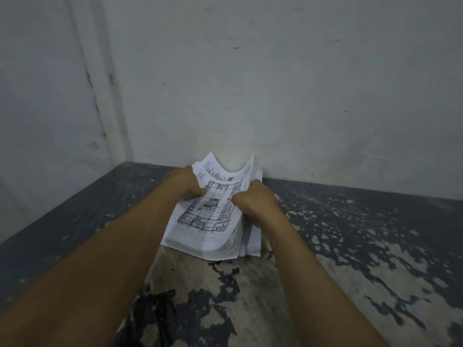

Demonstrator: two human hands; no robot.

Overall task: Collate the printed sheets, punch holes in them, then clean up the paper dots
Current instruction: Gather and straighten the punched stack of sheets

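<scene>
A thick stack of printed sheets [208, 229], with a dense black line drawing on the top page, lies on the worn dark table [363, 246] close to the wall. My left hand [184, 182] grips the stack's left edge, thumb on the top sheet. My right hand [253, 199] grips the right side, fingers curled into the pages. The far end of the stack curls upward between my hands, and the sheet edges on the right are fanned and uneven. No hole punch is in view.
A pale plaster wall [275, 83] rises right behind the stack, and a second wall [45, 96] closes the left side, forming a corner. The table's dark coating is flaked off in pale patches [225, 284] near me.
</scene>
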